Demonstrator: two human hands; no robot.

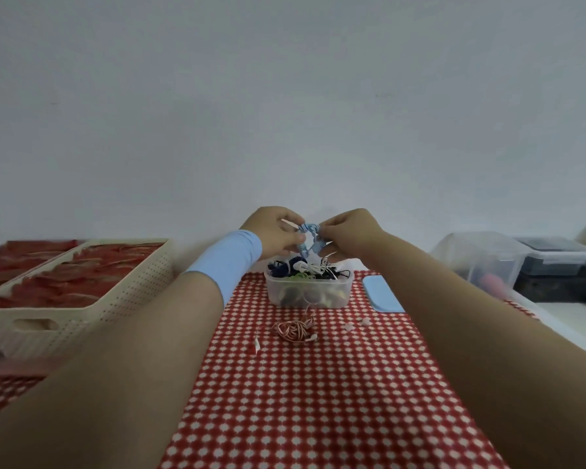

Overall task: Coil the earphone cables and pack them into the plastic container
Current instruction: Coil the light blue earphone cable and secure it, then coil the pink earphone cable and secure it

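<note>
- The red-and-white checked tablecloth (318, 401) runs down the middle as a strip, and most of its near part is bare between the two forearms.
- A cream perforated basket (82, 309) holding red items closes off the left side, its near corner just beside the left forearm.
- At the far right, off the cloth, a clear box (481, 262) stands next to a dark box (555, 265). Both are well apart from the hands.
- A plain pale wall (285, 96) rises directly behind the table's far edge.
- The plastic container (339, 294) sits on the far part of the cloth, piled above its rim with dark, white and green cables.
- A blue lid (381, 294) lies flat just to the right of it.
- A loose red-and-white cable (295, 330) lies tangled on the cloth, close in front of the container.
- The left hand (274, 231), with a light blue cuff (227, 262) on its wrist, has its fingers curled and pinches the blue earphone cable (310, 236).
- The right hand (349, 235) pinches the same cable from the other side, fingers bent in.
- The blue cable hangs bunched between the two hands, raised above the container; how many loops it has is too blurred to tell.
</note>
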